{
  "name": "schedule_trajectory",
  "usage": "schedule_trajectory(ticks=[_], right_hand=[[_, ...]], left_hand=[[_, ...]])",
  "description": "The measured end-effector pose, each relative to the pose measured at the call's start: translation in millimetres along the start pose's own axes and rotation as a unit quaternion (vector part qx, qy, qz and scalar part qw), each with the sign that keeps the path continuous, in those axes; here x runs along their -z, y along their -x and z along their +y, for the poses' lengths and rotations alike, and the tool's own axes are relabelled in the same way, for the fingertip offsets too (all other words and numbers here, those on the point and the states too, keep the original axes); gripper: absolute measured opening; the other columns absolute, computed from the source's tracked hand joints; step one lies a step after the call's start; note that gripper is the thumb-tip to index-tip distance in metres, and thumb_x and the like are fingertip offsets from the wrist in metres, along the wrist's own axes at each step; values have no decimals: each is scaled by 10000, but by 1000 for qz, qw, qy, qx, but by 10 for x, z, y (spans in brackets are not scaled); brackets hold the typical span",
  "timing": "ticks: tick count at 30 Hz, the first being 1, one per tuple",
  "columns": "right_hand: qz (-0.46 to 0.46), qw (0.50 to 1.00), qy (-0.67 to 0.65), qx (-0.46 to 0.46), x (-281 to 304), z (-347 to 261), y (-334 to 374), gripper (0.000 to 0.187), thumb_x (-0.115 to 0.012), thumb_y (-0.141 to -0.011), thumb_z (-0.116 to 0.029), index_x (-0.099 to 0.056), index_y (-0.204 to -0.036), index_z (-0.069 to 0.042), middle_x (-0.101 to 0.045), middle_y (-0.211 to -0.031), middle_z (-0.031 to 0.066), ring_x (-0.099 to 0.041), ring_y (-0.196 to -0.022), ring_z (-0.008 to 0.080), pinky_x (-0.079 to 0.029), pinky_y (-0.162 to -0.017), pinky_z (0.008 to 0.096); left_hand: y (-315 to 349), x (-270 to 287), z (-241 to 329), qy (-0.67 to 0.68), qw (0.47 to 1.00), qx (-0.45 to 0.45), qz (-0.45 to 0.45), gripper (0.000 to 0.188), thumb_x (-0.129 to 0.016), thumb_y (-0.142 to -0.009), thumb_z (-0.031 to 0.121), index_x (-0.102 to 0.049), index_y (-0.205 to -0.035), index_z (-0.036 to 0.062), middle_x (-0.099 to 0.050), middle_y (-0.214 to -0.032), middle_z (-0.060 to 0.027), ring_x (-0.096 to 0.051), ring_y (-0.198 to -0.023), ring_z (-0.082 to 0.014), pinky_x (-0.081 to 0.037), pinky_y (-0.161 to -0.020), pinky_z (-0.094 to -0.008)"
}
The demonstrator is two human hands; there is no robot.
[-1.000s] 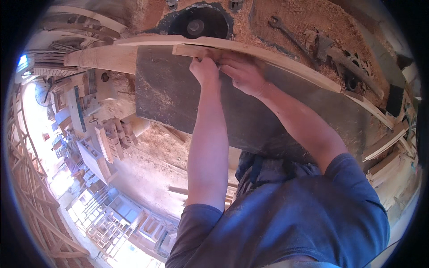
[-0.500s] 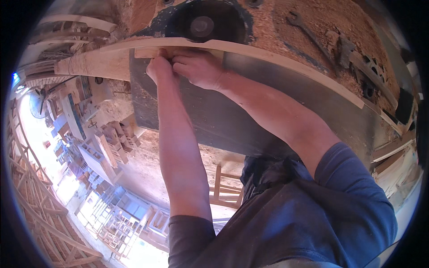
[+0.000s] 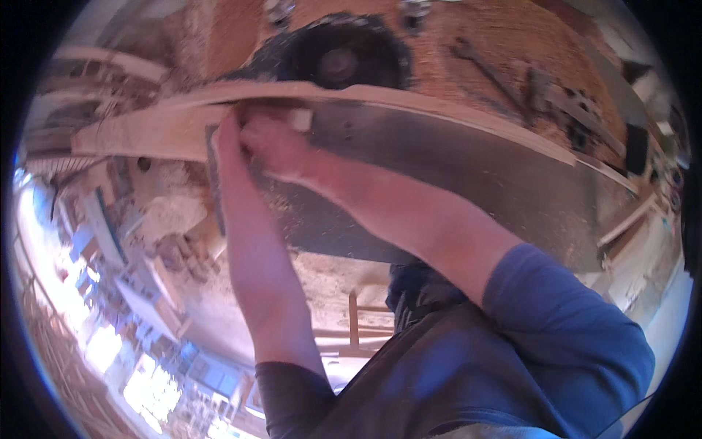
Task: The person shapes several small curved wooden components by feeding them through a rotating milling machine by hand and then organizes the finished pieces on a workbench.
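Observation:
A small piece of wood (image 3: 300, 120) lies on the dark metal machine table (image 3: 409, 175), against a long wooden fence (image 3: 468, 115). My right hand (image 3: 276, 145) is closed on it, knuckles up, with its light end showing just past the fingers. My left hand (image 3: 229, 135) is close beside it at the table's left end, fingers curled around the same piece. Both hands are smeared by motion, and most of the piece is hidden under them. Behind the fence, near the hands, is a dark round opening with a spindle (image 3: 338, 64).
Sawdust (image 3: 468, 36) covers the area behind the fence, where a wrench (image 3: 486, 69) and a metal clamp part (image 3: 545, 95) lie. A pale board (image 3: 146, 139) extends left of the table. Stacked wood pieces (image 3: 175, 256) and a wooden frame (image 3: 365, 318) stand lower down.
Both my hands have slid left along the fence with the piece of wood, toward the table's left end. The view has shifted slightly.

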State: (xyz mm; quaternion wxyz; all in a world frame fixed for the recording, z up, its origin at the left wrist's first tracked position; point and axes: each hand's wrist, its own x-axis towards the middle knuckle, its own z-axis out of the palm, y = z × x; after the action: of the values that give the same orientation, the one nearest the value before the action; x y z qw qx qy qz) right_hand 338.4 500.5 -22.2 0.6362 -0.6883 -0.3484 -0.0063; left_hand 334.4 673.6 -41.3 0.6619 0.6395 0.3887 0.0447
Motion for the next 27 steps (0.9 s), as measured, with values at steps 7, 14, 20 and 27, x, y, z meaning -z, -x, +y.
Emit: schedule_trajectory(ticks=[7, 14, 20, 27], right_hand=[[-130, 982, -5, -140, 651, -927, 781, 236, -662, -830, -81, -696, -1049, 0, -707, -1078, 236, -687, -1006, 404, -547, -857, 493], [-71, 973, 186, -117, 2242, -1562, 2383, 505, -766, -752, -169, -600, -1212, -44, -590, -1228, 217, -623, -1101, 423, -505, -939, 549], [-34, 934, 181, -305, 4155, -2077, 3076, 567, -760, -777, -146, -572, -1306, -67, -624, -1144, 206, -644, -1075, 422, -540, -911, 508], [383, 850, 289, -220, 5928, -2237, 4373, 802, -719, -768, 23, -449, -1522, -8, -569, -1432, 239, -555, -1364, 365, -438, -1167, 406]], left_hand=[[1180, 92, -442, 97, 988, 111, -55, 421, -622, -1007, 359, -672, -1224, 1, -690, -1115, -87, -674, -1009, -201, -563, -878, -327], [3421, -1330, -1131, 177, 967, 63, -171, 408, -614, -975, 127, -553, -1337, -51, -662, -1228, -159, -675, -1118, -273, -579, -964, -411], [4755, -3300, -985, 7, 971, -26, -236, 450, -717, -918, 7, -537, -1323, -67, -670, -1211, -144, -672, -1090, -209, -575, -940, -359], [5743, -4636, -723, 4, 886, -57, -460, 554, -733, -951, 55, -480, -1417, -102, -708, -1121, -131, -682, -994, -161, -551, -867, -282]])
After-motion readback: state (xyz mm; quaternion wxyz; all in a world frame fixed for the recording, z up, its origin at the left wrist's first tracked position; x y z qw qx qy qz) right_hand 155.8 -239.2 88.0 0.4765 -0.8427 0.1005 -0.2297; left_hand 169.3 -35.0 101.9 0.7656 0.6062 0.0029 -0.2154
